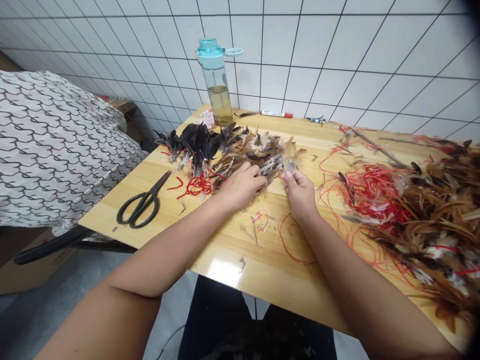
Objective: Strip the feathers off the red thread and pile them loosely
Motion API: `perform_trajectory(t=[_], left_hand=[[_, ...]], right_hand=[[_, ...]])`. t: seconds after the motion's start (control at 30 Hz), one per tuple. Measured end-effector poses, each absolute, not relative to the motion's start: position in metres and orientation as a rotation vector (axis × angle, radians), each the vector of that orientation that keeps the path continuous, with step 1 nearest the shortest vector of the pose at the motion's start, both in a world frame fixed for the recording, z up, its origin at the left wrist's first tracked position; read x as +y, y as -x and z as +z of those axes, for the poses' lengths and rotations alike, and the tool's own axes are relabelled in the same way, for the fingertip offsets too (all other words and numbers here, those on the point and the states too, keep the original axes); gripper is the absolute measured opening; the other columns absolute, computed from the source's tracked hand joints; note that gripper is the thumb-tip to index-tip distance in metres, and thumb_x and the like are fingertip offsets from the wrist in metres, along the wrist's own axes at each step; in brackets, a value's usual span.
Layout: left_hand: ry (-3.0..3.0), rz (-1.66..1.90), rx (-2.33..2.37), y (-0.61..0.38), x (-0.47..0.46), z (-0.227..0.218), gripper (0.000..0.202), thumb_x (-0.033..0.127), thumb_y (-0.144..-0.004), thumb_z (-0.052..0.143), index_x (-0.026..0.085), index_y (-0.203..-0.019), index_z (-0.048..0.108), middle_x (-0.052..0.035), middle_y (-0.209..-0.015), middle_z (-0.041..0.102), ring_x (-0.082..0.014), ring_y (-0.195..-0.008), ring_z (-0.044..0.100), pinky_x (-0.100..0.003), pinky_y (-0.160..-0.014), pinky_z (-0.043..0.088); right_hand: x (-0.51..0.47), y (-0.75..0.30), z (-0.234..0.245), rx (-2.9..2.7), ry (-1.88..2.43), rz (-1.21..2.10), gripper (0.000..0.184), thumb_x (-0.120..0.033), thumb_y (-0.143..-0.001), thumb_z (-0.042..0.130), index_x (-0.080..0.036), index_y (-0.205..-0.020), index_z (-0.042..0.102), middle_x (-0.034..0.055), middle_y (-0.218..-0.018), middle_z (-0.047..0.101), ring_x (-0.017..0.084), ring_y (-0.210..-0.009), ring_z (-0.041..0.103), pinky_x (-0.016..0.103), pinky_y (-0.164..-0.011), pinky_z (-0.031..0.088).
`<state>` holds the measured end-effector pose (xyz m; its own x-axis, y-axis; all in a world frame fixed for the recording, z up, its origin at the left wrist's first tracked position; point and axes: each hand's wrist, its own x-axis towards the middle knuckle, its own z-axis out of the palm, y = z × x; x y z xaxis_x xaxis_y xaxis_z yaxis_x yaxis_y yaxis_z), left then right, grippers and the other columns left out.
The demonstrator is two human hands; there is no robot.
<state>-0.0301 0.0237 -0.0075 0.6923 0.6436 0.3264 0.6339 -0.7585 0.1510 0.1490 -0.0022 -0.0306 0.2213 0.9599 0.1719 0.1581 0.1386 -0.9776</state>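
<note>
Feather pile (258, 150): scissors (152, 192) left, bottle (220, 102) behind.
My right hand (301, 192) pinches a feather (290, 154); my left hand (243, 186) curls on the pile, hold unclear.

From your seat, the glossy pale wooden table (270, 272) carried black metal scissors (160, 183) with looped handles at ten o'clock. A bunch of black feathers (197, 142) lay at eleven, and beyond it a clear plastic bottle (221, 102) with a turquoise lid stood upright. Toward twelve you had a brown-and-grey feather pile (255, 150) and, farther back, a red-capped white marker (275, 114). Tangled thin red string (371, 192) touched a large brown feather heap (431, 210) around two.
</note>
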Motion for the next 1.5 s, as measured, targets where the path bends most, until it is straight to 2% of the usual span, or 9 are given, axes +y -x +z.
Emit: perform_trajectory(t=[0.17, 0.27, 0.4, 0.5, 0.63, 0.87, 1.3, 1.5], left_hand=[[-2.559, 0.852, 1.108, 0.028, 0.023, 0.0, 0.016, 0.015, -0.086, 0.052, 0.017, -0.083, 0.067, -0.006, -0.09, 0.059, -0.0173, -0.088, 0.05, -0.031, -0.079, 0.042], [-2.1, 1.025, 1.124, 0.026, 0.021, 0.007, 0.008, 0.021, -0.083, 0.057, 0.016, -0.082, 0.064, -0.002, -0.082, 0.059, -0.0129, -0.076, 0.053, -0.027, -0.072, 0.043], [-1.536, 1.093, 0.989, 0.023, 0.019, 0.009, 0.017, 0.031, -0.078, 0.065, 0.015, -0.082, 0.059, 0.0014, -0.072, 0.058, -0.0087, -0.064, 0.05, -0.022, -0.061, 0.041], [-1.362, 1.085, 0.935, 0.021, 0.018, 0.008, 0.021, 0.032, -0.073, 0.07, 0.016, -0.078, 0.058, 0.0018, -0.068, 0.058, -0.0078, -0.06, 0.049, -0.02, -0.057, 0.04], [-1.351, 1.069, 0.947, 0.019, 0.016, 0.009, 0.021, 0.031, -0.073, 0.07, 0.016, -0.078, 0.058, 0.0019, -0.068, 0.059, -0.0075, -0.059, 0.049, -0.021, -0.057, 0.04], [-1.503, 1.115, 1.02, 0.014, 0.014, 0.006, 0.01, 0.022, -0.079, 0.063, 0.016, -0.079, 0.056, 0.0033, -0.066, 0.057, -0.008, -0.061, 0.052, -0.021, -0.062, 0.042], [-1.68, 1.171, 1.056, 0.014, 0.012, 0.001, 0.006, 0.022, -0.081, 0.058, 0.017, -0.083, 0.055, 0.0023, -0.073, 0.057, -0.0092, -0.067, 0.052, -0.022, -0.065, 0.042], [-1.587, 1.204, 1.019, 0.015, 0.013, 0.003, 0.011, 0.024, -0.082, 0.058, 0.016, -0.089, 0.056, 0.0004, -0.079, 0.059, -0.0096, -0.072, 0.053, -0.022, -0.069, 0.043]], right_hand=[[-0.006, -0.146, -0.028, -1.187, 1.336, 0.821, 0.027, -0.045, -0.081, 0.055, -0.02, -0.073, 0.061, -0.004, -0.058, 0.044, 0.012, -0.057, 0.039, 0.026, -0.057, 0.035], [-0.006, -0.145, -0.027, -1.204, 1.341, 0.815, 0.023, -0.04, -0.08, 0.055, -0.02, -0.073, 0.063, -0.0025, -0.061, 0.051, 0.014, -0.061, 0.045, 0.027, -0.063, 0.039], [-0.006, -0.144, -0.028, -1.231, 1.354, 0.803, 0.021, -0.036, -0.079, 0.055, -0.019, -0.073, 0.066, 0.0007, -0.071, 0.062, 0.017, -0.071, 0.055, 0.031, -0.073, 0.043], [-0.005, -0.144, -0.029, -1.279, 1.358, 0.787, 0.02, -0.034, -0.079, 0.056, -0.02, -0.073, 0.069, 0.0021, -0.076, 0.066, 0.018, -0.077, 0.058, 0.033, -0.079, 0.044], [-0.006, -0.143, -0.03, -1.334, 1.334, 0.799, 0.02, -0.035, -0.079, 0.056, -0.021, -0.072, 0.069, 0.0026, -0.078, 0.067, 0.019, -0.081, 0.059, 0.032, -0.08, 0.044], [-0.006, -0.141, -0.031, -1.411, 1.315, 0.836, 0.025, -0.038, -0.076, 0.059, -0.021, -0.058, 0.057, -0.0007, -0.063, 0.054, 0.016, -0.069, 0.052, 0.029, -0.069, 0.042], [-0.003, -0.141, -0.034, -1.463, 1.22, 0.973, 0.018, -0.035, -0.074, 0.062, -0.02, -0.066, 0.063, 0.0005, -0.072, 0.064, 0.015, -0.073, 0.056, 0.029, -0.074, 0.043], [-0.002, -0.143, -0.036, -1.424, 1.198, 0.988, 0.024, -0.041, -0.078, 0.059, -0.02, -0.066, 0.059, -0.0012, -0.066, 0.056, 0.014, -0.068, 0.049, 0.028, -0.068, 0.039]])
